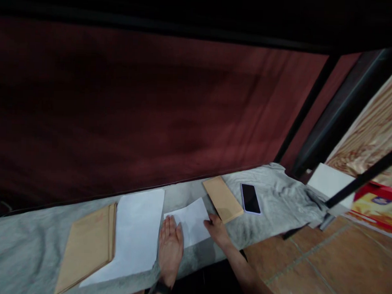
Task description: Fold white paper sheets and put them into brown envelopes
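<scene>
A folded white sheet of paper (193,224) lies on the grey cloth between my two hands. My left hand (170,244) rests palm down along its left edge, fingers stretched out flat and close together, with a dark band on the wrist. At the right edge of the paper, my right hand (216,228) has its fingers curled and pinches the sheet near its corner. Just beyond that hand is a brown envelope (222,198), lying at a slant. Left of my left hand lies a stack of white paper (137,230), partly covered by a pile of brown envelopes (88,242).
A phone (250,198) with a light purple edge lies right of the single envelope. The grey cloth (277,201) covers the narrow surface. Behind rises a dark red panel (184,112). Black metal bars (306,110), a white box (330,182) and a red package (377,205) stand at right.
</scene>
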Tool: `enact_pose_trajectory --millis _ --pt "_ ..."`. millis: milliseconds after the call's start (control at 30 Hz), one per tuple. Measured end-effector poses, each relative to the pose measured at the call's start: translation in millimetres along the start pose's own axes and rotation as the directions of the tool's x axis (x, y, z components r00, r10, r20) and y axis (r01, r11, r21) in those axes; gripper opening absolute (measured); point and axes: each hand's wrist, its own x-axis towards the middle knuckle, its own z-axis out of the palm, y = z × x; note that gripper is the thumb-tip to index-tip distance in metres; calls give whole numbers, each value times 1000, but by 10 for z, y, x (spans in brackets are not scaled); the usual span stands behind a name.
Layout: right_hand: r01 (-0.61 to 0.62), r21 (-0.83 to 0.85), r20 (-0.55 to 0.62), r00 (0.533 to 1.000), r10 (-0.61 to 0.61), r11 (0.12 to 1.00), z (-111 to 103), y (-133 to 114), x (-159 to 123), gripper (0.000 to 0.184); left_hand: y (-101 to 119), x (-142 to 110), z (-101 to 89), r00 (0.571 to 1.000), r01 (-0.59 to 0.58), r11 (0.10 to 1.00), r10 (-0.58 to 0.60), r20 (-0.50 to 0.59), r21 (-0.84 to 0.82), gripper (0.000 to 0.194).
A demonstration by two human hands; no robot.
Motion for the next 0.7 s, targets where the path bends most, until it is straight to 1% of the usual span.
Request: enact_pose_trajectory --millis 67,133,200,300,333,367,433,500,533,633,700 --pt "40 81 5 999 -40 996 -48 -77 29 13 18 3 -36 998 52 994 -55 -30 -99 61" --pt "81 149 -5 997 -81 986 -130 -190 115 15 29 3 -83 991 108 972 -122 -55 -207 59" --pt "126 200 -26 992 -123 972 -253 -341 237 18 26 1 -129 982 142 949 -171 -78 -283 58" --pt "206 249 -62 979 -196 946 -485 -600 370 28 0 -9 -186 974 164 929 -206 -96 -332 58" --pt "248 251 -77 969 -236 936 -555 -674 376 31 -7 -13 -201 972 171 923 -216 -94 -344 58" --pt "321 222 -93 947 -308 921 -611 -731 358 34 -10 -19 -214 970 180 915 -226 -90 -360 58" --pt "466 90 -80 884 -460 880 -659 -770 254 36 -1 -36 -237 962 204 892 -259 -86 -404 57" --pt "575 -76 25 818 -575 815 -611 -693 93 37 27 -63 -257 947 238 858 -309 -87 -455 57" --pt "604 -142 86 796 -598 784 -558 -615 6 38 45 -80 -268 939 257 840 -334 -83 -479 57" --pt "640 -222 238 767 -596 736 -371 -303 -234 37 88 -127 -310 926 292 807 -374 -60 -514 58" --pt "656 -206 313 747 -586 726 -285 -105 -363 34 97 -122 -354 936 277 815 -348 -49 -509 57"
